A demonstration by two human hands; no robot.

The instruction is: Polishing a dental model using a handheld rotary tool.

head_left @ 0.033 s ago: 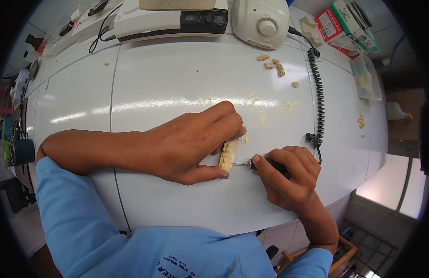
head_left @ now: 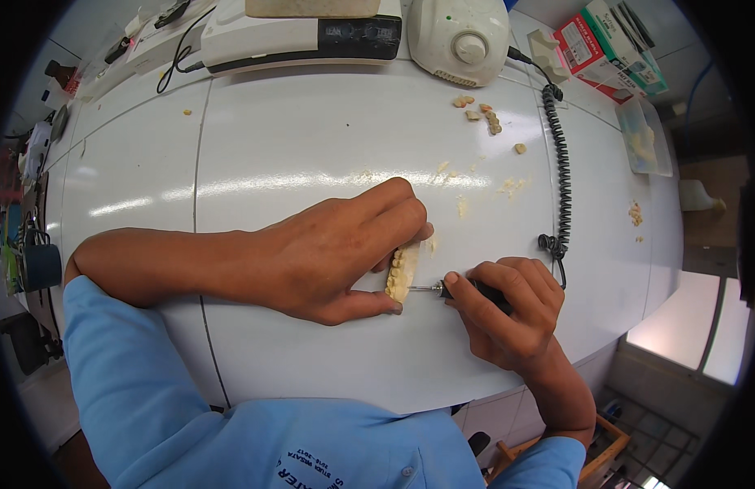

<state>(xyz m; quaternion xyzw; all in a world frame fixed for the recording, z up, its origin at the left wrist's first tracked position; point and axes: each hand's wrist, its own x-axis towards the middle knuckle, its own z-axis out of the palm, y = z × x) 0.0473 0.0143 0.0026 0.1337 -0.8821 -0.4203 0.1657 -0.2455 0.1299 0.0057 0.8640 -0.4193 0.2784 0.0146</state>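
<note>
My left hand (head_left: 328, 253) is closed on a cream-coloured dental cast (head_left: 402, 273) with a row of teeth, its thumb at the near end and fingers at the far end. The palm and fingers cover part of that cast, just over the white table. From the right, my right hand (head_left: 512, 314) grips a black rotary handpiece (head_left: 491, 295) like a pen. Its thin metal bur (head_left: 424, 288) points left, with the tip at the cast's right side; whether it touches or spins I cannot tell.
A coiled black cord (head_left: 563, 163) runs along the right to a cream control box (head_left: 446, 37) with a knob. Beside that stands a white device (head_left: 263, 41). Small tooth-like pieces (head_left: 493, 122) and pale shavings (head_left: 512, 187) lie beyond my hands. A clear plastic container (head_left: 646, 138) sits far right.
</note>
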